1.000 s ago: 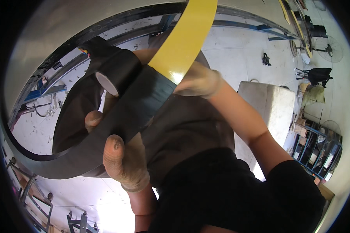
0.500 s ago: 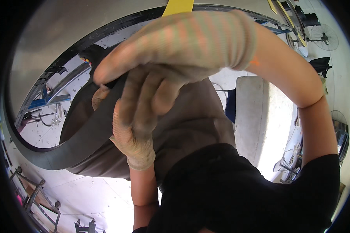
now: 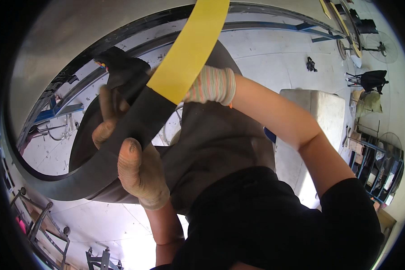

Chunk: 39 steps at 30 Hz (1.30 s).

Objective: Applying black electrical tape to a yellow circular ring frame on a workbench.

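Note:
A long, flat, curved strip, with a black section (image 3: 94, 166) and a yellow section (image 3: 191, 49), runs from the lower left up to the top middle. The two colours meet at a straight line. My left hand (image 3: 144, 175), in a knitted work glove, is around the black section. Its thumb lies at the near edge, and blurred fingers come out beyond the far edge. My right hand (image 3: 216, 85), in a striped knitted glove, is behind the lower end of the yellow section. The strip hides most of its fingers.
A large grey panel (image 3: 67, 40) with a black edge spans the top left, above a blue metal frame (image 3: 58, 110). A pale block (image 3: 308, 130) stands to my right. Wheeled metal stands (image 3: 42, 225) are at the lower left, a shelf rack (image 3: 380, 166) at the far right.
My right hand has moved from in front of the strip to behind the yellow section. More of the yellow section shows, reaching lower. My left thumb has shifted to the strip's near edge.

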Each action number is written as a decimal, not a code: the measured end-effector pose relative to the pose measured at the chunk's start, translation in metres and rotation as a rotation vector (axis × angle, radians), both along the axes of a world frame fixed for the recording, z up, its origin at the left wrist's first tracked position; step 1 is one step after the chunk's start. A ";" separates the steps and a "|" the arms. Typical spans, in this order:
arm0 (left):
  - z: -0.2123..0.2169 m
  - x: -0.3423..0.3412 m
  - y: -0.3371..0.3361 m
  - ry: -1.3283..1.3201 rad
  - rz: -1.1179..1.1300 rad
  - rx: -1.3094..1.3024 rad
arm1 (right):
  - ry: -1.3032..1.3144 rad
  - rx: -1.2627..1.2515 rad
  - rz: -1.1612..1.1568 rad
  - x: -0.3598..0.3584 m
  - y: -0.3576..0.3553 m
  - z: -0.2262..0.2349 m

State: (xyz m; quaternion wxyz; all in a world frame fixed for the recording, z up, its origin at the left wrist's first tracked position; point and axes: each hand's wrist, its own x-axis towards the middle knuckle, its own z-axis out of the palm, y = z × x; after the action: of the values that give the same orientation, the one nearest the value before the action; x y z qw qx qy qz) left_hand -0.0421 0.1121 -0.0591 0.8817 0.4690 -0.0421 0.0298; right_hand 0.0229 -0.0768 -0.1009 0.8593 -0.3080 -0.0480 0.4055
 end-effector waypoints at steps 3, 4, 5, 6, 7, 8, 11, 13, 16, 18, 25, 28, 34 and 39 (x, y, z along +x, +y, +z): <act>0.006 -0.003 0.002 0.010 -0.061 -0.051 | -0.748 -0.223 -0.407 0.008 0.008 -0.019; 0.007 -0.004 0.001 0.042 -0.060 -0.052 | -1.206 -0.563 -0.587 0.001 0.005 -0.013; 0.008 -0.004 0.001 0.067 -0.052 -0.075 | -0.925 -0.447 -0.574 -0.009 -0.005 -0.003; 0.009 -0.006 0.000 0.102 -0.044 -0.087 | -0.647 -0.331 -0.547 -0.025 -0.012 0.009; 0.009 -0.007 -0.001 0.126 -0.029 -0.143 | -0.574 -0.312 -0.338 -0.031 -0.028 0.025; 0.009 -0.009 -0.002 0.160 -0.022 -0.188 | -0.382 -0.271 -0.263 -0.042 -0.040 0.040; 0.002 -0.011 -0.004 0.123 -0.007 -0.231 | -0.361 -0.256 -0.186 -0.058 -0.077 0.092; -0.003 -0.011 -0.002 0.102 -0.016 -0.197 | -0.325 -0.526 -0.221 -0.053 -0.072 0.120; -0.009 -0.008 0.007 0.101 0.018 -0.017 | -0.762 -0.840 -0.110 -0.028 -0.032 0.143; -0.012 -0.003 0.014 0.110 0.009 -0.013 | -1.021 -0.789 -0.008 0.009 -0.016 0.140; -0.012 0.017 0.041 -0.060 -0.088 -0.001 | 0.237 -0.738 0.139 -0.073 0.005 0.160; -0.015 0.024 0.044 -0.156 -0.113 -0.018 | 0.042 -0.941 0.054 -0.078 0.012 0.098; -0.012 0.011 0.049 -0.005 -0.032 -0.046 | -1.317 -0.989 -0.575 -0.001 0.039 -0.016; 0.000 0.001 0.035 0.182 0.113 -0.164 | -0.882 -0.496 -0.467 -0.017 0.013 -0.014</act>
State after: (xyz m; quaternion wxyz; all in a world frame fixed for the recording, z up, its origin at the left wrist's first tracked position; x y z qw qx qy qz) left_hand -0.0408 0.1469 -0.0593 0.9141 0.3978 0.0670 0.0402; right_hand 0.0063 -0.0641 -0.1153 0.7265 -0.6439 -0.2370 0.0362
